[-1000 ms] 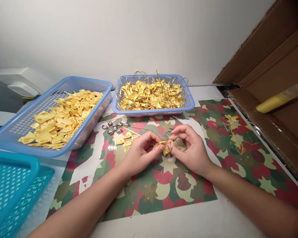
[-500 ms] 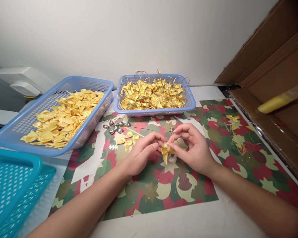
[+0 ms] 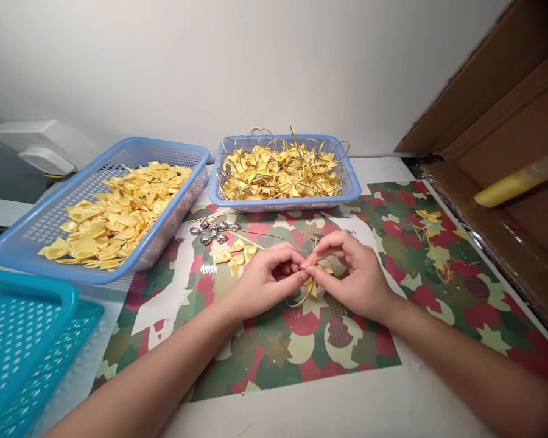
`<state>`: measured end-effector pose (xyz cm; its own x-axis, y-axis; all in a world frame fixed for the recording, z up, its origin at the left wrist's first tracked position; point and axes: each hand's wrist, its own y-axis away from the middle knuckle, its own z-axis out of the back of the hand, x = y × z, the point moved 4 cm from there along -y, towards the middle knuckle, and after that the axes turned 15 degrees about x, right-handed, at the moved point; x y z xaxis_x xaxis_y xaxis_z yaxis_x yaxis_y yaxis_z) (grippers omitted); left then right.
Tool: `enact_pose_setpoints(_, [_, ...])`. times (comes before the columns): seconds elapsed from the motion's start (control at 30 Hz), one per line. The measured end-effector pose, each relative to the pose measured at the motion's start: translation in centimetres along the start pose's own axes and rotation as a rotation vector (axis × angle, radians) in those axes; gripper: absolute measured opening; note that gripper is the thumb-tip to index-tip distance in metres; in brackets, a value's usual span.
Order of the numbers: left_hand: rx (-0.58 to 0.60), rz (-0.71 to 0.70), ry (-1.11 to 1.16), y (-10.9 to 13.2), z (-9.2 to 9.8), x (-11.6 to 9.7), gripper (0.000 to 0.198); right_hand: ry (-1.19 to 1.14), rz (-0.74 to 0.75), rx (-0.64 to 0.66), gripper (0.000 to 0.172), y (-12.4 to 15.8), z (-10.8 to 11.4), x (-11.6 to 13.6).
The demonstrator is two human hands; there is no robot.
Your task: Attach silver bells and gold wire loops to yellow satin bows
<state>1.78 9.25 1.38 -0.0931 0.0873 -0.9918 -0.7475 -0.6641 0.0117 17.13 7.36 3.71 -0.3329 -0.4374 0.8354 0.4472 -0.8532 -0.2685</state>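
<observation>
My left hand (image 3: 271, 277) and my right hand (image 3: 358, 280) meet over the patterned sheet, thumbs and forefingers pinched close together. Between them is a yellow ribbon bow (image 3: 311, 289), its upper part covered by my fingertips. A thin gold wire tie (image 3: 296, 304) curves out below the bow on the left. Beside my left hand lie two more yellow bows (image 3: 236, 255). Behind these sits a cluster of small silver bells (image 3: 214, 231), with straight gold wires (image 3: 256, 233) lying near them.
A blue basket (image 3: 201, 159) of yellow bows stands at left. Another blue basket (image 3: 285, 205), holding bows with gold ties, stands at the back. A teal basket (image 3: 68, 298) is at near left. Cardboard (image 3: 493, 91) rises at right, near a yellow-filled tube (image 3: 506, 188). Scraps (image 3: 441, 258) lie on the right.
The bow has turned and sits further under my fingertips. The gold wire now loops out below it. My left thumb has moved in against the right fingertips.
</observation>
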Motion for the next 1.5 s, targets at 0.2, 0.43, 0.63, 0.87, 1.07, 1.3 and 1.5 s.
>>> enact_pose_setpoints(0.2, [-0.016, -0.004, 0.022, 0.0, -0.2, 0.0, 0.017, -0.089, -0.007, 0.007, 0.025, 0.0, -0.1, 0.1])
enact_pose_setpoints(0.43, [-0.113, -0.026, 0.034, 0.0, -0.1, 0.4, 0.013, 0.0, -0.013, -0.044, 0.021, 0.1, 0.0, 0.1])
enact_pose_setpoints(0.63, [-0.108, -0.007, 0.01, 0.0, -0.1, 0.5, 0.014, -0.075, -0.052, -0.03, 0.02, 0.1, -0.1, -0.1])
enact_pose_setpoints(0.87, [-0.111, 0.02, -0.087, -0.1, -0.1, 0.0, 0.012, -0.282, -0.122, -0.027, 0.019, -0.3, -0.2, -0.6])
enact_pose_setpoints(1.07, [-0.085, 0.055, -0.081, -0.2, -0.2, -0.3, 0.011, -0.401, -0.173, -0.005, 0.02, -0.3, -0.3, -1.1])
enact_pose_setpoints(1.3, [-0.065, 0.056, -0.051, -0.1, -0.3, -0.4, 0.019, -0.373, -0.188, 0.019, 0.021, -0.4, -0.3, -1.0])
enact_pose_setpoints(1.5, [-0.087, 0.054, -0.043, -0.2, -0.3, -0.3, 0.014, -0.335, -0.184, 0.008, 0.02, -0.3, -0.3, -1.0])
